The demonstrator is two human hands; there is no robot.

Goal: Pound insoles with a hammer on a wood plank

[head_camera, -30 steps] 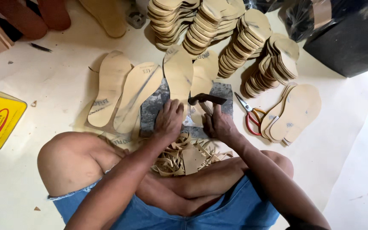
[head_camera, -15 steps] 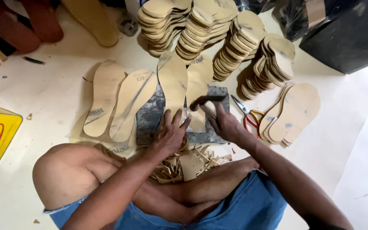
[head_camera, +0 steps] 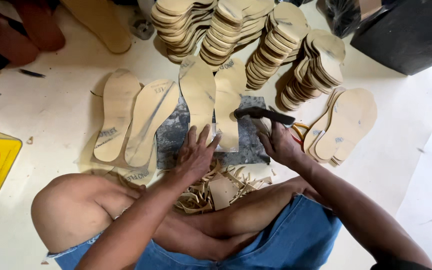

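Left hand (head_camera: 196,152) flat, fingers spread, pinning the heel ends of two tan insoles (head_camera: 211,102) on the grey stone slab (head_camera: 248,142), which sits on the floor. Right hand (head_camera: 278,145) clenched on a dark hammer (head_camera: 263,114), head over the right insole. Insoles look thin, light, stiff-ish board that flexes; best held flat by palm pressure near the heel. Offcuts (head_camera: 216,190) pile by the legs.

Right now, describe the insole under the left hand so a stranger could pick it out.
Find the dark stone slab on the floor below the stacked insoles. Two tan insoles lie on it side by side; the insole is the left one, with the left hand pressing its heel end.
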